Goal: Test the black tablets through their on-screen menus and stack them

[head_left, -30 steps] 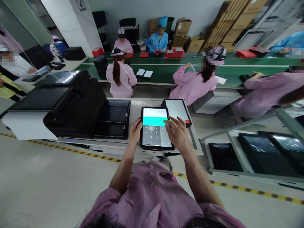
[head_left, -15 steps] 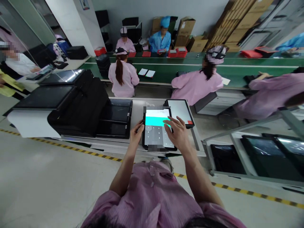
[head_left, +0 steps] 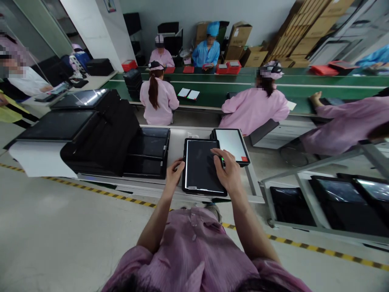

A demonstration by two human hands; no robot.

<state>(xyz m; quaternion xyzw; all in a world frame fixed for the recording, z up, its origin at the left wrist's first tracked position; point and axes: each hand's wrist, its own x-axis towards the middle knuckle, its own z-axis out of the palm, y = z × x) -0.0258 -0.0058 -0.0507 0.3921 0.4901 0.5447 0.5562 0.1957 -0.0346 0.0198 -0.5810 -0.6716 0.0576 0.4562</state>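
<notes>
A black tablet [head_left: 199, 168] lies flat on the white table [head_left: 176, 142] in front of me, its screen now dark with a thin white border. My left hand [head_left: 174, 173] grips its left edge, thumb on top. My right hand [head_left: 226, 170] rests on the tablet's right side, fingers curled over the screen and edge. A second tablet [head_left: 231, 144] with a lit white screen lies just behind and to the right of it.
Stacks of dark tablets [head_left: 148, 152] and black bags [head_left: 100, 134] fill the table's left. A rack of screens [head_left: 334, 194] stands to my right. Several people in pink coats sit at a green conveyor [head_left: 243, 87] beyond. Cardboard boxes [head_left: 291, 40] line the back wall.
The tablet's screen went from a lit keypad with a cyan band to dark. My right hand's fingers curled down from tapping the screen to resting on its right side.
</notes>
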